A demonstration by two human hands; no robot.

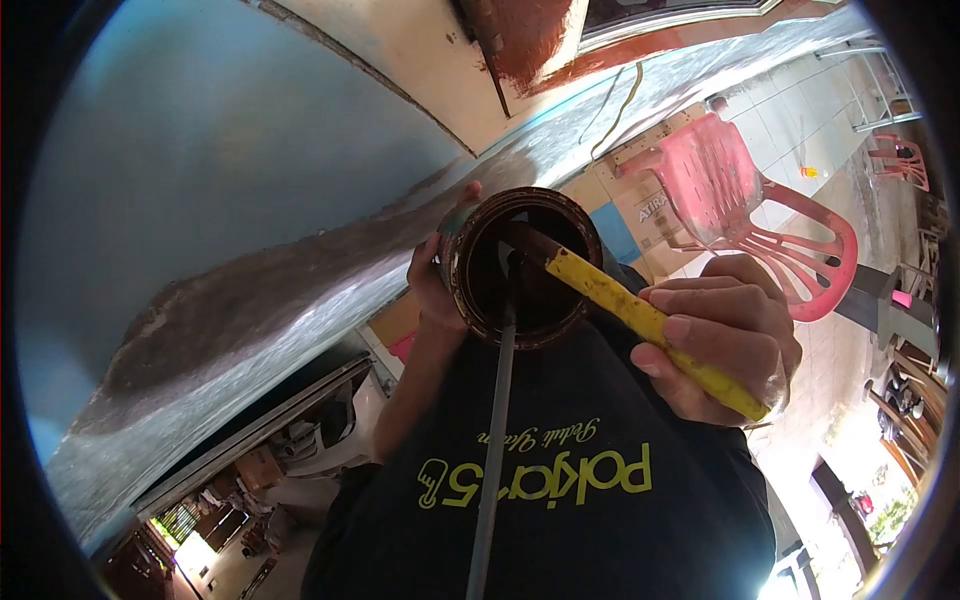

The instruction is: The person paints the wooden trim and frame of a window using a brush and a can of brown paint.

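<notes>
My left hand (432, 290) is wrapped round the side of a round paint can (461, 275), with its mouth turned toward me. Dark brown paint coats the rim and the inside. In my right hand (725, 335) is a paintbrush (610, 295) with a worn yellow handle, fingers closed round the handle. The brush's head end reaches over the rim into the can, and its bristles are lost in the dark interior. A thin grey rod (495, 450) runs from the can's mouth down across my black shirt (560, 540), touched by neither hand.
A blue wall (250, 150) with a dark unpainted band stands at my left. Ahead is a reddish-brown painted frame (540, 45). A pink plastic chair (715, 170) stands on the tiled floor at right, beside flattened cardboard (630, 190). Another pink chair (900, 160) is farther off.
</notes>
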